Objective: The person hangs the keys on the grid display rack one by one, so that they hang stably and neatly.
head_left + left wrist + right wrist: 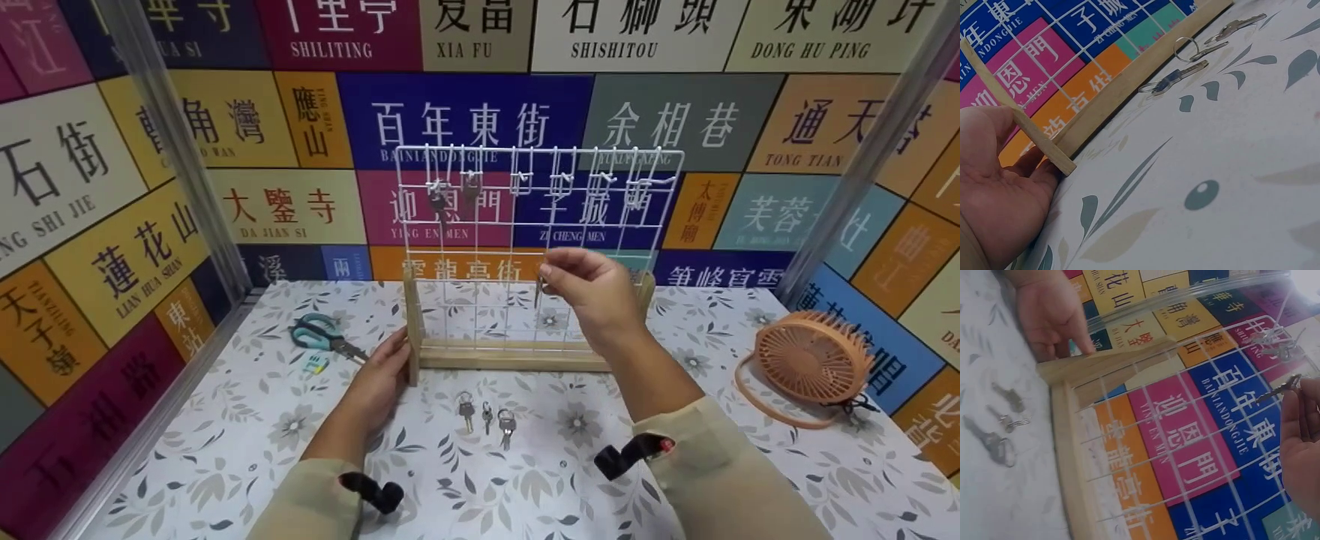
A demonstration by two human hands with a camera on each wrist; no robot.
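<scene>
Past sleeves up close, now pinching a key in the right hand before the rack, gripping its left post with the left hand, beyond three keys on the table.

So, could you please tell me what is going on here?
A person's right hand pinches a key in front of a white wire grid rack, while the left hand grips the rack's wooden side post. In the head view, other keys hang at the rack's upper left, and more keys with rings lie on the floral-patterned table surface before it.
</scene>
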